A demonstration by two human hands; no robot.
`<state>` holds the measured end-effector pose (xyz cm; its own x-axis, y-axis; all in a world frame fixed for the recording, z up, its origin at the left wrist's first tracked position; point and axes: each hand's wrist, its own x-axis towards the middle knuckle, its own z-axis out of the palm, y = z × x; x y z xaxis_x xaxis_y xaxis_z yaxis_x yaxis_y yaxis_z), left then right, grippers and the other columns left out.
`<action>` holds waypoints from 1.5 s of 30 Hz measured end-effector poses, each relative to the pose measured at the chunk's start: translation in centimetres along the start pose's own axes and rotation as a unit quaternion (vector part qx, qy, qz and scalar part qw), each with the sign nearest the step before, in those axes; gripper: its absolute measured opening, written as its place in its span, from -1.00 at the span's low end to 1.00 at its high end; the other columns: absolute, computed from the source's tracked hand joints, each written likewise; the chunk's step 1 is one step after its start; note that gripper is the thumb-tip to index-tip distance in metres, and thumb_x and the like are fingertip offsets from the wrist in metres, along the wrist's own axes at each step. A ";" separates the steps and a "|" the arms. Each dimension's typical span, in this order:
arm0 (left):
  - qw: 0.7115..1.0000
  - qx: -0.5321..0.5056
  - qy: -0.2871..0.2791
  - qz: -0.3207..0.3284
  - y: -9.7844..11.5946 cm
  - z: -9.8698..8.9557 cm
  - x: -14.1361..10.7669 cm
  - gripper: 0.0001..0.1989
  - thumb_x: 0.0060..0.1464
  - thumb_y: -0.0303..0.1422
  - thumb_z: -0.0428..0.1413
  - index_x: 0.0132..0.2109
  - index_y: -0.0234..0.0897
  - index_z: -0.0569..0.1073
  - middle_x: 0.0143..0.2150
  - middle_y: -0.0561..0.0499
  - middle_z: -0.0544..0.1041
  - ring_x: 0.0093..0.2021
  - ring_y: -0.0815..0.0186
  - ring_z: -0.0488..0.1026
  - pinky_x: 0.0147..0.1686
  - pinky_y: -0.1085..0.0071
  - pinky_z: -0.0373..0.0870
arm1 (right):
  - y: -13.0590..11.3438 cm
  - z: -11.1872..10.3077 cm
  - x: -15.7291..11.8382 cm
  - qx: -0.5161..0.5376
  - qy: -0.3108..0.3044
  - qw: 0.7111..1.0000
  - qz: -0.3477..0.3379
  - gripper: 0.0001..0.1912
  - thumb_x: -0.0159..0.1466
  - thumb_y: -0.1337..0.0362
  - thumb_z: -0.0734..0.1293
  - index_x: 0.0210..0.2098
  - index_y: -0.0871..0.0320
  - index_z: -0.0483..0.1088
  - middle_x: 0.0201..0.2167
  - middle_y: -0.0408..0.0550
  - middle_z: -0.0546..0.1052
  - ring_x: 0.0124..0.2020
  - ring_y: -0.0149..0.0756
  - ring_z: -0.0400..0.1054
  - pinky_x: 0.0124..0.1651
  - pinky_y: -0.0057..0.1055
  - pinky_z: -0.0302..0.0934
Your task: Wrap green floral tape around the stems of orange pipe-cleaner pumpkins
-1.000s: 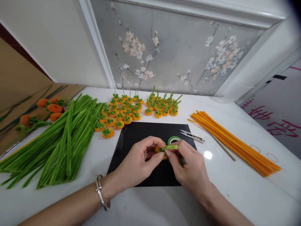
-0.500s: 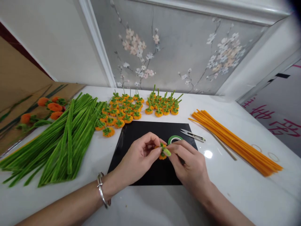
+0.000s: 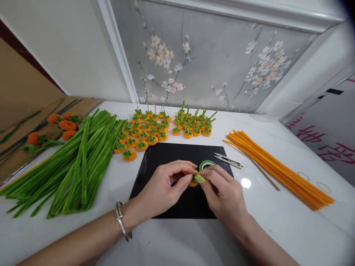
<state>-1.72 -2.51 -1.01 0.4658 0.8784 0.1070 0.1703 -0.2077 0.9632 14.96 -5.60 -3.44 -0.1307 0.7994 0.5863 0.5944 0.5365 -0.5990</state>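
White tabletop (image 3: 283,218) spreads around a black mat (image 3: 188,207). Over that mat, the green stem (image 3: 200,178) of an orange flower (image 3: 193,183), pointing toward the mat's right edge a second ago, now slants nearer its front edge. The left hand (image 3: 170,181) pinches the flower at its fingertips; the right hand (image 3: 222,186) crowds close, its grip unclear.

Left hand (image 3: 169,183) and right hand (image 3: 223,186) close together, both in thumb-and-finger pinches
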 end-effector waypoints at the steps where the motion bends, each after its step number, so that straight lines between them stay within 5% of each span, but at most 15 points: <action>1: 1.000 -0.006 -0.002 -0.002 0.0 0.0 0.0 -0.84 0.11 -0.46 0.05 -0.26 -0.30 0.54 -0.09 -0.08 0.50 -0.20 0.30 0.48 -0.21 0.46 0.46 | 0.0 0.0 0.0 -0.006 0.003 1.000 0.001 -0.83 0.29 0.43 0.20 -0.28 0.11 0.40 -0.38 -0.07 0.49 -0.36 -0.38 0.40 -0.30 -0.47 0.33; 11: 1.000 -0.010 0.000 0.021 -0.1 -0.2 0.1 -0.84 0.12 -0.46 0.06 -0.24 -0.30 0.54 -0.08 -0.08 0.50 -0.19 0.32 0.48 -0.22 0.49 0.45 | 0.2 -0.2 0.1 -0.001 0.036 0.999 -0.023 -0.81 0.26 0.47 0.24 -0.32 0.12 0.45 -0.38 -0.06 0.50 -0.34 -0.36 0.41 -0.27 -0.45 0.35; 19: 1.000 -0.005 -0.001 0.026 -0.1 -0.1 0.0 -0.85 0.14 -0.44 0.05 -0.25 -0.35 0.53 -0.08 -0.09 0.52 -0.13 0.31 0.49 -0.16 0.46 0.46 | 0.5 -0.3 -0.1 -0.061 0.042 0.989 -0.127 -0.81 0.21 0.54 0.26 -0.28 0.16 0.41 -0.36 -0.03 0.50 -0.38 -0.40 0.40 -0.32 -0.49 0.34; 27: 0.996 0.049 -0.043 0.069 -0.1 -0.1 -0.4 -0.75 0.08 -0.40 0.14 -0.06 -0.27 0.38 0.06 -0.11 0.42 -0.04 0.26 0.45 -0.06 0.37 0.42 | -0.5 -0.3 0.4 0.039 0.025 0.998 0.034 -0.82 0.19 0.47 0.27 -0.52 0.16 0.26 -0.57 -0.19 0.29 -0.54 -0.47 0.19 -0.51 -0.55 0.14; 32: 0.988 0.117 -0.025 0.093 -0.7 -0.1 -0.3 -0.82 0.07 -0.45 0.14 -0.14 -0.24 0.41 0.09 -0.08 0.35 -0.03 0.28 0.42 -0.12 0.41 0.40 | -0.7 -0.3 0.3 0.113 0.002 0.986 0.120 -0.81 0.21 0.39 0.28 -0.53 0.16 0.28 -0.58 -0.20 0.30 -0.55 -0.46 0.14 -0.51 -0.52 0.08; 38: 0.984 0.146 -0.050 0.084 -0.2 -0.8 0.0 -0.89 0.13 -0.46 0.02 -0.18 -0.25 0.40 0.03 -0.05 0.34 -0.33 0.45 0.37 -0.37 0.48 0.36 | -0.1 -0.6 0.5 0.148 -0.065 0.976 0.147 -0.85 0.24 0.32 0.28 -0.47 0.17 0.39 -0.51 -0.13 0.38 -0.50 -0.42 0.20 -0.47 -0.48 0.10; 45: 0.983 0.159 -0.067 0.064 0.4 -0.8 -0.2 -0.94 0.09 -0.45 0.07 -0.24 -0.27 0.36 0.03 -0.03 0.33 -0.38 0.49 0.30 -0.34 0.47 0.31 | 0.1 -0.7 0.3 0.110 -0.083 0.985 0.102 -0.85 0.24 0.39 0.25 -0.46 0.18 0.39 -0.53 -0.14 0.35 -0.50 -0.43 0.19 -0.45 -0.48 0.08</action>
<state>-2.46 -2.37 -0.44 0.6073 0.7764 0.1687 0.3562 -0.4559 0.8157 15.57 -5.48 -2.98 -0.1656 0.9200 0.3551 0.4376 0.3913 -0.8096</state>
